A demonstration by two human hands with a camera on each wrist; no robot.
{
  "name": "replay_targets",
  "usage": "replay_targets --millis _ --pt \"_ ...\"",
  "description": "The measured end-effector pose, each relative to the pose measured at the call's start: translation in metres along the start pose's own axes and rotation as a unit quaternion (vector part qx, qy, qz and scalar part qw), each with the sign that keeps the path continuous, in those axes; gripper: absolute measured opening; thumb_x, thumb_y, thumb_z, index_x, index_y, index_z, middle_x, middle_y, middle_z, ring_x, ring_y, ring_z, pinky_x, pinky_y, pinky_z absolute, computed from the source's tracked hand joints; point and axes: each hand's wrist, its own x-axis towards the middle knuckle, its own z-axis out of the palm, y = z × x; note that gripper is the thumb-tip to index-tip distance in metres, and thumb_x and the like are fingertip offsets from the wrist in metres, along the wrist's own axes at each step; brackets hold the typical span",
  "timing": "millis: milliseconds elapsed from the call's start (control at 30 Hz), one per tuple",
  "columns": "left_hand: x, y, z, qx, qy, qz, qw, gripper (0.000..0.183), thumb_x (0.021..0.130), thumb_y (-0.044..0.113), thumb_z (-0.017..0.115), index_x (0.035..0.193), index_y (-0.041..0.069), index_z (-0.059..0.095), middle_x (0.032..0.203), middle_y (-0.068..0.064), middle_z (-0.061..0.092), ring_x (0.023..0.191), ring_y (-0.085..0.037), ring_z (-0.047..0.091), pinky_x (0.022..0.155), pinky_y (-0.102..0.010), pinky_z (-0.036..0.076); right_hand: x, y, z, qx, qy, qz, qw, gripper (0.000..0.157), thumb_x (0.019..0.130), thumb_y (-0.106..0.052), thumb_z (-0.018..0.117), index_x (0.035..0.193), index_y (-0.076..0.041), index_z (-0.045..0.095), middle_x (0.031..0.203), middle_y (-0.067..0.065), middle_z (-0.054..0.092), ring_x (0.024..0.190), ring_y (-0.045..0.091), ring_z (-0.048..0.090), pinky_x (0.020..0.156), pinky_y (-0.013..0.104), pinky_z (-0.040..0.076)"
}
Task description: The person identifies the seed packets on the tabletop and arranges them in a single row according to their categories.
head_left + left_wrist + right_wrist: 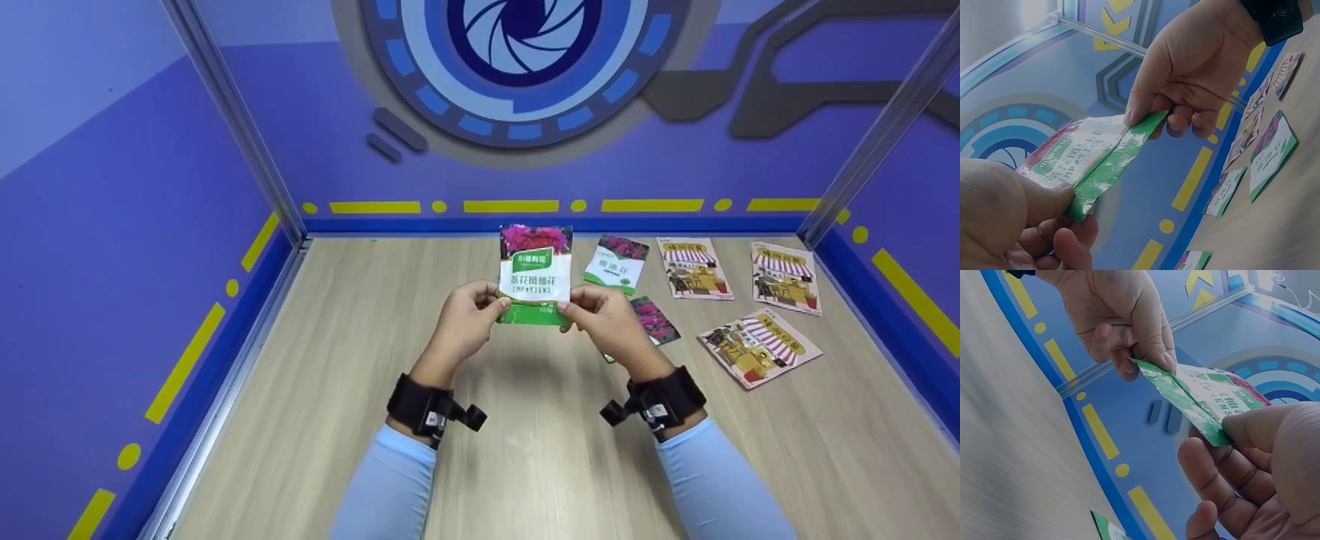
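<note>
Both hands hold up an impatiens seed packet [535,262] with pink flowers at its top, a white middle and a green bottom strip. My left hand [466,322] pinches its lower left corner between thumb and fingers. At the lower right corner, my right hand [609,322] pinches it the same way. The left wrist view shows the packet [1081,152] tilted, with the green strip toward me and its surface creased. In the right wrist view both thumbs press on the front of the packet [1207,396].
Right of the hands lie a white-and-green seed packet [616,264] and another flowered packet [656,321], partly hidden by the right hand. Farther right lie three pink packets with striped awnings [690,268]. Printed blue panels [337,135] enclose the wooden table [337,360].
</note>
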Motion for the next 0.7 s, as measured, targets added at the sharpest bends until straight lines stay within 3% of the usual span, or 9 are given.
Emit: replay_targets --millis 700 --pt "-0.0039 0.0033 -0.0002 0.009 -0.002 0.03 0.9995 0.009 0.11 0.012 0.075 0.112 0.004 0.078 0.095 -0.002 0.075 0.078 -0.013 0.061 0.064 -0.026 0.05 -0.0014 -0.001 -0.0018 0.02 0.003 -0.013 1.0 0.019 0.109 -0.013 0.075 0.112 0.005 0.079 0.084 0.002 0.077 0.072 0.014 0.073 0.067 0.024 0.052"
